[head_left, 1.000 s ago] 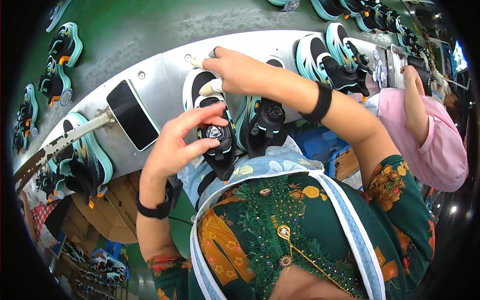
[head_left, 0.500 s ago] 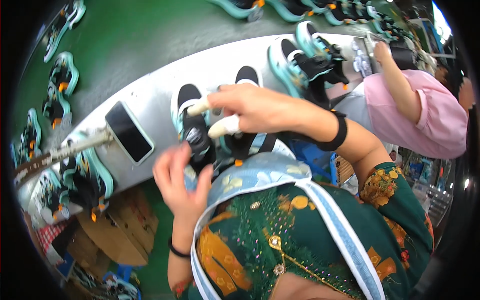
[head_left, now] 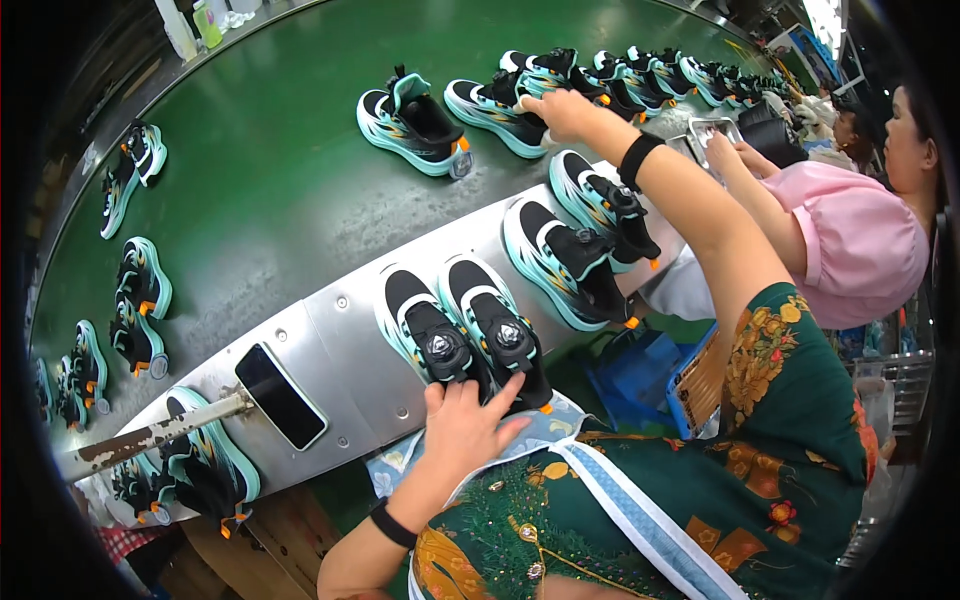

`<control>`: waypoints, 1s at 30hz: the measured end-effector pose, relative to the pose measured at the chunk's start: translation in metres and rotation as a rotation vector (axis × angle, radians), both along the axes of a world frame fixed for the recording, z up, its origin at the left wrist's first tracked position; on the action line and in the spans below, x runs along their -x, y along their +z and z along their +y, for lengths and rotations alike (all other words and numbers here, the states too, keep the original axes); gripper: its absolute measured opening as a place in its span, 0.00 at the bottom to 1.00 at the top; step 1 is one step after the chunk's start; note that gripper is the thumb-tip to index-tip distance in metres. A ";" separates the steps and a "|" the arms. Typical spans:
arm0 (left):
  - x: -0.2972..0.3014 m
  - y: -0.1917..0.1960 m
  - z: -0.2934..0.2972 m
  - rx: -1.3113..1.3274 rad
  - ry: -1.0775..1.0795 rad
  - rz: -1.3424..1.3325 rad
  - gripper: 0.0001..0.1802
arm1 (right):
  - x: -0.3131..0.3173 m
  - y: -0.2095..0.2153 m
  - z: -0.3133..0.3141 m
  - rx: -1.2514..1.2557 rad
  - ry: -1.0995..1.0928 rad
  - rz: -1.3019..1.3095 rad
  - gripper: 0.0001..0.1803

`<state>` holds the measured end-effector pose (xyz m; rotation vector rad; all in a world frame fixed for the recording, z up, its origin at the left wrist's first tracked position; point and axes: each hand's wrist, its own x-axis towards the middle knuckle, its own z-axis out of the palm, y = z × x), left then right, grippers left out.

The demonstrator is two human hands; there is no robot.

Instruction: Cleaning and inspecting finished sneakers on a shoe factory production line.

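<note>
In front of me on the metal ledge stands a pair of black, white and mint sneakers, the left sneaker (head_left: pixel 408 312) beside the right sneaker (head_left: pixel 482 305), each with a round dial on its tongue. My left hand (head_left: pixel 463 430) is open, its fingers apart and their tips against the ankle ends of this pair. My right arm stretches out over the green conveyor. There my right hand (head_left: pixel 566 114), with pale covers on its fingertips, closes on the ankle opening of another sneaker (head_left: pixel 490 112). The fingers are partly hidden. Left of it stands a further sneaker (head_left: pixel 408 125).
A phone (head_left: pixel 280 393) lies on the ledge (head_left: pixel 345 345), near a rusty metal bar (head_left: pixel 150 435). Another pair of sneakers (head_left: pixel 560 260) stands right of mine. More shoes line the green conveyor (head_left: pixel 260 190). A co-worker in pink (head_left: pixel 855 245) sits at the right.
My right hand has gone from above the pair in front of me out to a sneaker on the conveyor. My left hand has come onto the pair. The view has shifted.
</note>
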<state>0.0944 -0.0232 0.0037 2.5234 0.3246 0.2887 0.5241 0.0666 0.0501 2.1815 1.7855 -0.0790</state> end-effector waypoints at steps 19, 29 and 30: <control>-0.088 -0.012 0.298 -0.547 0.550 -0.387 0.10 | 0.056 -0.036 0.084 0.221 -0.039 0.500 0.32; -0.001 -0.029 0.076 0.454 0.720 -0.305 0.30 | 0.261 0.007 -0.050 0.315 0.417 0.880 0.22; 0.011 -0.034 0.075 0.434 0.710 -0.281 0.28 | 0.267 0.006 -0.060 0.391 0.384 1.014 0.25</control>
